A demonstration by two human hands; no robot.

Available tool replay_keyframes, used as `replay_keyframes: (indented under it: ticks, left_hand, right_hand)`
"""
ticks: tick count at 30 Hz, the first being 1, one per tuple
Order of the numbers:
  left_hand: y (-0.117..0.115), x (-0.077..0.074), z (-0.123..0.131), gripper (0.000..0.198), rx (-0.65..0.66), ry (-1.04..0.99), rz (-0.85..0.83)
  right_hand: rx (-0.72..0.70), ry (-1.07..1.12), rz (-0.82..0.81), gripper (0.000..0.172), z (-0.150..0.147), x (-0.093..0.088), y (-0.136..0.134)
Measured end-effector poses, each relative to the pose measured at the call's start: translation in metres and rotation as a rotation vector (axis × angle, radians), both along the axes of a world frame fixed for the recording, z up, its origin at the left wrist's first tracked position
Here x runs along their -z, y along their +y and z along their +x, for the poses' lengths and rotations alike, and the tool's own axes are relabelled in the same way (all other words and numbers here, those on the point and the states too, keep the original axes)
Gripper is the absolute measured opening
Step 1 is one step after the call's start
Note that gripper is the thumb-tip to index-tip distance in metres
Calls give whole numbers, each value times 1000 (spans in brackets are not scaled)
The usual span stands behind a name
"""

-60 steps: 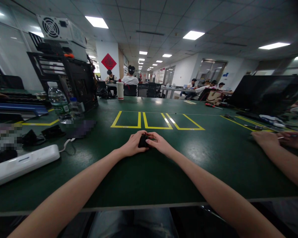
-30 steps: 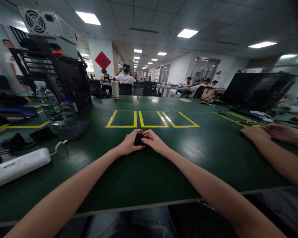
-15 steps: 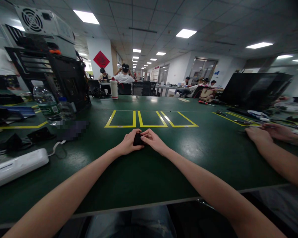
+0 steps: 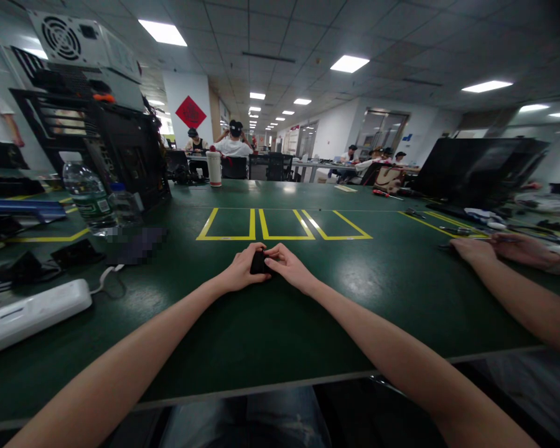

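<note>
Both my hands meet at the middle of the green table [image 4: 270, 323]. My left hand [image 4: 241, 271] and my right hand [image 4: 287, 266] are closed around a small black object [image 4: 257, 264], which rests on or just above the tabletop. Most of the object is hidden by my fingers, so I cannot tell what it is. Just beyond my hands lie three yellow taped rectangles [image 4: 282, 225].
A white power strip [image 4: 30, 315] lies at the left, with black items, water bottles [image 4: 89, 196] and a black computer case [image 4: 116, 140] behind it. A co-worker's arms [image 4: 508, 274] rest on the table at the right near tools. A dark monitor [image 4: 476, 168] stands far right.
My hands have stayed closed on the small black object in the same spot. The view shifted slightly, and the co-worker's hands at the right moved a little.
</note>
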State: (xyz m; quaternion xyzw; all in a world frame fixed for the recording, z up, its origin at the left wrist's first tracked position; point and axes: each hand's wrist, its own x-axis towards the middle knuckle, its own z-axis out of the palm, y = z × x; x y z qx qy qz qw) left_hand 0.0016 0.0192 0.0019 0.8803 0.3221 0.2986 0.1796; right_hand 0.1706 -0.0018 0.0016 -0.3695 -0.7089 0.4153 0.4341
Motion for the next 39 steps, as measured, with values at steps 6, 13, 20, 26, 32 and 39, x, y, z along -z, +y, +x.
replay_keyframes:
  ticks: [6,13,20,26,32,39]
  left_hand:
    - [3,3,0,59,-4,-11,12]
    - [1,0,0,59,0,5,1]
    - [2,0,0,59,0,-2,-12]
    - [4,2,0,59,-7,-5,-13]
    - [3,1,1,59,-9,-1,-25]
    - [6,4,1,59,-12,-10,-9]
  right_hand:
    - [32,-38,-71,26,-2,0,2]
    - [-34,35,-34,22,1,-1,-2]
    - [36,-23,-19,27,-2,2,3]
    - [-18,-16,-51,27,1,2,0]
    - [0,23,-11,19,-2,0,-2]
    - [35,-28,-20,26,-2,7,6]
